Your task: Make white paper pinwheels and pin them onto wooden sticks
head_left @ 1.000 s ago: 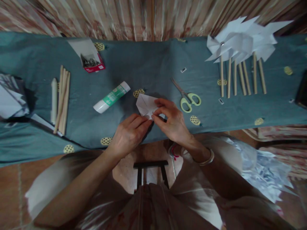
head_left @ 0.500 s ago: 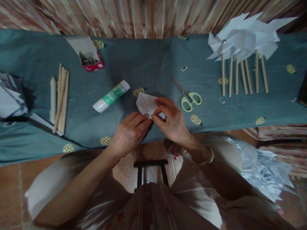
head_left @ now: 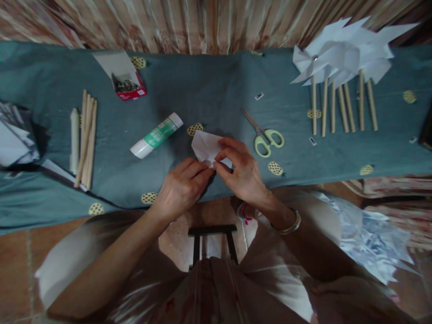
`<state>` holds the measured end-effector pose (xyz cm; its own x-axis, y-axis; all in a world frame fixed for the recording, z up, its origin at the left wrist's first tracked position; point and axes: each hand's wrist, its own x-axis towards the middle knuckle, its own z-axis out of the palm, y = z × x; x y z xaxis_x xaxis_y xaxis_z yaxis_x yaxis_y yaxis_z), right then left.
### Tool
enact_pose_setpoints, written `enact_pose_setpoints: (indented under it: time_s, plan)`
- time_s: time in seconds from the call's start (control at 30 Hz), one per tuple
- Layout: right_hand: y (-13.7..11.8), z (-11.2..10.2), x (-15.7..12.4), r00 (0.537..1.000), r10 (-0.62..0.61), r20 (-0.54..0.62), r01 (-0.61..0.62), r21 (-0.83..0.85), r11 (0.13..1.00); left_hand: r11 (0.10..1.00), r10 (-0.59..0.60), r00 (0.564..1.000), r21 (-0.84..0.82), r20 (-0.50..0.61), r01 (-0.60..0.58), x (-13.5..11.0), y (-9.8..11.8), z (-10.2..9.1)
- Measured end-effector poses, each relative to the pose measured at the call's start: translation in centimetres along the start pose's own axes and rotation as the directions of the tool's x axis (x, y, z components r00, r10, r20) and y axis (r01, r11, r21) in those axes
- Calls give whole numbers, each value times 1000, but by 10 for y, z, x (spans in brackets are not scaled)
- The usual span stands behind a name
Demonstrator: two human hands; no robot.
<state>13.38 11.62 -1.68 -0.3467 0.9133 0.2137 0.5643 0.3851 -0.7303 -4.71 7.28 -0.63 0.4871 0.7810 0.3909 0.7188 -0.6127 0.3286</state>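
A small folded piece of white paper (head_left: 206, 143) is held between my two hands near the table's front edge. My left hand (head_left: 184, 182) pinches its lower edge with the fingers curled in. From the other side, my right hand (head_left: 241, 168) grips the same edge between thumb and fingers, close to the left fingertips. The paper's near edge is partly hidden by my fingers. Left of the paper lies a green and white glue stick (head_left: 157, 136). Scissors with pale green handles (head_left: 265, 137) rest to the right of my right hand.
Paper pinwheels on sticks (head_left: 340, 58) lie at the back right. An open red box (head_left: 130, 87) of small metal pieces stands back left, near wooden sticks (head_left: 88, 139) and a paper stack (head_left: 15, 139). White paper scraps (head_left: 374, 243) are piled low at right.
Almost nothing differs. Both hands keep their pinch on the paper, with only a slight shift of the right fingers.
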Motion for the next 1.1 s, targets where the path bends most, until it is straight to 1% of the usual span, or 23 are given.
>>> enact_pose_setpoints:
  time_s: [0.17, 0.3, 0.43, 0.57, 0.67, 0.83, 0.93, 1.03, 1.1]
  plan:
    - [0, 1, -3, 997, -72, -16, 71, -62, 996, 1000, 2, 1000, -14, -7, -2, 0, 0, 0]
    - [0, 1, -4, 990, -136, 22, 137, -97, 986, 1000, 3, 1000, 6, 8, -3, 1, -1, -1]
    - [-2, 2, -6, 988, -140, 68, 147, -116, 982, 1000, 7, 1000, 2, 9, -7, 1, -1, -1]
    - [-3, 4, -10, 979, -169, 112, 191, -222, 956, 1000, 11, 1000, -1, 7, -11, 1, -1, 0]
    - [-1, 5, -11, 973, -202, 114, 226, -275, 934, 1000, 10, 1000, -4, 13, -10, 1, -1, 0]
    - [2, 7, -10, 980, -179, 90, 194, -206, 959, 999, -30, 999, -29, 13, 30, 1, 0, 1]
    - [0, 7, -9, 982, -168, 85, 180, -175, 968, 999, -33, 999, -22, 13, 34, 1, 0, 1]
    - [-3, 1, -10, 983, -166, 83, 175, -126, 976, 1000, -20, 1000, 2, -5, 20, 2, 0, 1]
    - [-2, -4, -9, 984, -164, 61, 170, -102, 980, 1000, -9, 1000, 19, -25, 9, 2, 0, 1]
